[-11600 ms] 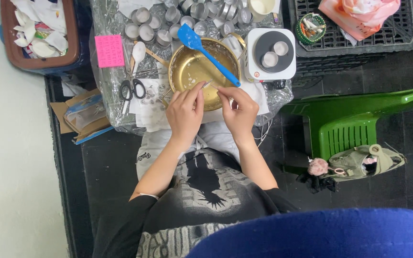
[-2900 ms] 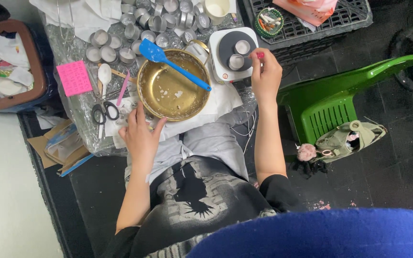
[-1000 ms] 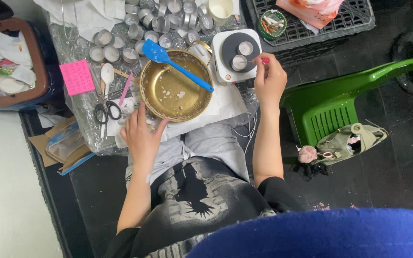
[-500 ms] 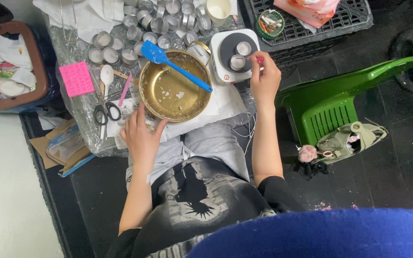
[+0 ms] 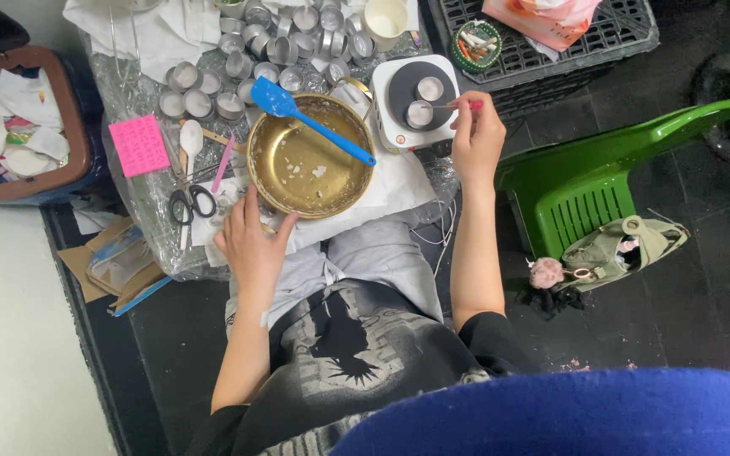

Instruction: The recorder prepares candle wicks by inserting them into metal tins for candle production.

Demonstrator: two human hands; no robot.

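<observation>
My right hand (image 5: 476,135) pinches a thin pink-handled stick (image 5: 454,105) whose tip reaches one of two small metal cups (image 5: 420,112) standing on a white hot plate with a dark round top (image 5: 399,127). My left hand (image 5: 251,241) rests open at the near rim of a brass bowl (image 5: 297,169), thumb touching its edge. The bowl holds scattered white flakes, and a blue spatula (image 5: 306,118) lies across its far rim.
Several empty metal tealight cups (image 5: 238,63) crowd the plastic-covered surface behind the bowl. Scissors (image 5: 189,201), a white spoon (image 5: 189,139) and a pink notepad (image 5: 138,145) lie to the left. A green plastic chair (image 5: 601,177), a black crate (image 5: 542,51) and a brown bin (image 5: 19,127) surround me.
Over the last second both hands have stayed almost still. Earlier my right hand moved from the bowl over to the hot plate.
</observation>
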